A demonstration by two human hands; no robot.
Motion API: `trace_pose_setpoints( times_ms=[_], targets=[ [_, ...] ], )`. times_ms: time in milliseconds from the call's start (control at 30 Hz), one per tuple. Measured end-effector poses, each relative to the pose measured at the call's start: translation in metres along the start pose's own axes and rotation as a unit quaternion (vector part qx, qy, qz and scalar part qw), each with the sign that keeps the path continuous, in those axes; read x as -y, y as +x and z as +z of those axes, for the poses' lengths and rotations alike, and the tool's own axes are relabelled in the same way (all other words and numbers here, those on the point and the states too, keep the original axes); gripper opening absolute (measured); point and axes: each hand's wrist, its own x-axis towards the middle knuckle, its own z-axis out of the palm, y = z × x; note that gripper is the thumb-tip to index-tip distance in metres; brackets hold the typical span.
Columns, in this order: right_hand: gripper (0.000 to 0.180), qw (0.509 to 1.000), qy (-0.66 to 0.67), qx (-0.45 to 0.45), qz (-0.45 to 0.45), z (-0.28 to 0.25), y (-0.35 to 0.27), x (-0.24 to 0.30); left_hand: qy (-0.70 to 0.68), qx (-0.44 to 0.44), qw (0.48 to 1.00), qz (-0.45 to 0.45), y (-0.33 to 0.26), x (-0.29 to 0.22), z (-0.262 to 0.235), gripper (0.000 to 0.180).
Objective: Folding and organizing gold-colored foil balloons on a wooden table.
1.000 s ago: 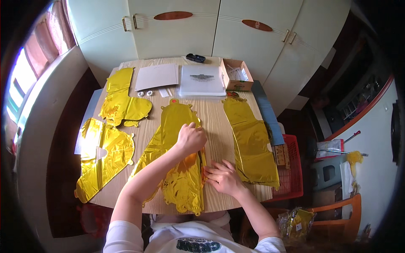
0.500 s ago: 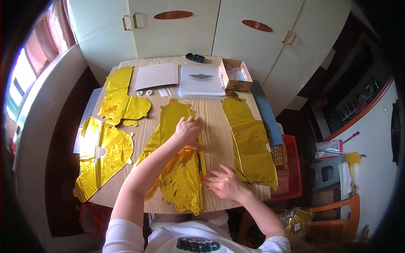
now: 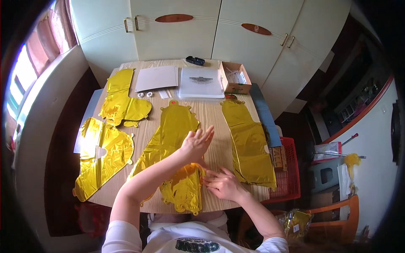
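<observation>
A flat gold foil balloon [image 3: 174, 128] lies in front of me, its lower part folded over on itself. My left hand [image 3: 196, 145] is over its right edge, fingers stretched up and apart, holding nothing I can see; its thumb side is close to the fold. My right hand [image 3: 223, 184] rests on the wooden table beside the balloon's lower right edge. Its fingers are spread, with the tips touching or nearly touching the foil. My left forearm covers part of the balloon's lower left.
Another flat gold balloon [image 3: 249, 143] lies to the right, with two more at left, a boot-shaped one [image 3: 122, 99] and a creased one [image 3: 105, 156]. Farther back are a grey board [image 3: 157, 78], clear plastic bags [image 3: 201, 86], a cardboard box [image 3: 236, 86] and a black tool [image 3: 195, 60].
My left hand has lifted off the balloon's right edge and its fingers have opened out to the right. The balloon's upper part now lies flatter and wider. My right hand has barely moved.
</observation>
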Motion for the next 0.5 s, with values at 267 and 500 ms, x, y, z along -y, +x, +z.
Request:
trace_pose_setpoints(
  times_ms=[267, 500],
  targets=[
    [0.013, 1.0, 0.003, -0.008, -0.005, 0.002, 0.0, 0.003, -0.044, 0.038, 0.995, -0.085, 0.014, 0.018, 0.013, 0.141],
    [0.013, 1.0, -0.002, -0.005, -0.008, 0.004, -0.002, 0.002, -0.074, 0.068, 0.973, -0.21, 0.053, 0.066, 0.022, 0.137]
  ],
)
